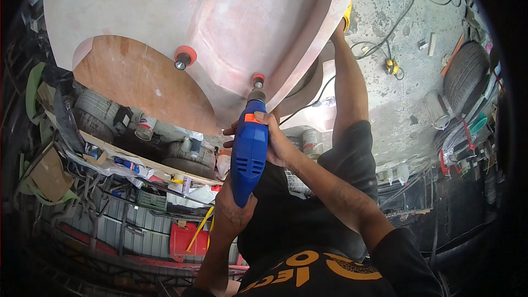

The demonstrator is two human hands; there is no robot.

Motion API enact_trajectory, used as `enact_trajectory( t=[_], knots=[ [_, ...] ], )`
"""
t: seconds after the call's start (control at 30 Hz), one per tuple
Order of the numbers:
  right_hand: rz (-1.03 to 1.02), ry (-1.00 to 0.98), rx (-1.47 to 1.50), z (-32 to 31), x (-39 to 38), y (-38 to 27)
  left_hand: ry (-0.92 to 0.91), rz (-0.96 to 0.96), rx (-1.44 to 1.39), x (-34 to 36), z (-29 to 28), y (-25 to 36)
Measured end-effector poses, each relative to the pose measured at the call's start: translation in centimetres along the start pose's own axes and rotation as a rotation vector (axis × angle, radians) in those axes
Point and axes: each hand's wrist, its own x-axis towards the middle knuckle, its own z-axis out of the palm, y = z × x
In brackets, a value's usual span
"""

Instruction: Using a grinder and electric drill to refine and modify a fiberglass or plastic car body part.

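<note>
A blue power drill [250, 157] is held in both my hands, pointing away from me. My left hand [235, 212] is closed around its rear end. My right hand [274, 140] wraps the front of its body, near an orange switch. In the metal chuck sits a small red sanding disc [258, 77], at the inner corner of a recess in a pale, pinkish-white moulded panel [137, 5]. I cannot tell whether the disc presses on the surface. A larger red sanding pad [186, 55] with a metal shank rests on the panel, left of the drill.
A brown board [143, 80] shows through the panel's cut-out. Tyres [466, 74], paint cans [146, 126] and a cluttered shelf [148, 173] surround the work. A black cable [404, 14] and a yellow-black plug [391, 66] lie on the floor. My bare leg [349, 82] stands beside the panel.
</note>
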Motion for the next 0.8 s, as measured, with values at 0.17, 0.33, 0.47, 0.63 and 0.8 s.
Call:
enact_trajectory(
  t=[0.17, 0.33, 0.47, 0.63, 0.8],
  knots=[
    [-0.003, 0.049, 0.006, -0.5, 0.2, 0.3, 0.086, 0.047, -0.040, 0.6, 0.4, 0.5],
    [-0.003, 0.054, 0.013, -0.8, 0.2, 0.4, -0.015, -0.030, 0.029, 0.7, -0.1, 0.0],
    [0.000, 0.063, 0.010, -1.3, 0.3, 0.7, -0.015, -0.035, 0.004, 0.8, 0.0, 0.0],
    [-0.015, 0.049, -0.011, -0.8, 0.1, 0.4, -0.008, -0.044, 0.034, 0.7, 0.1, -0.4],
    [-0.013, 0.065, -0.014, -1.4, 0.3, 0.6, 0.051, -0.001, -0.039, 0.9, 0.5, 0.2]
  ],
)
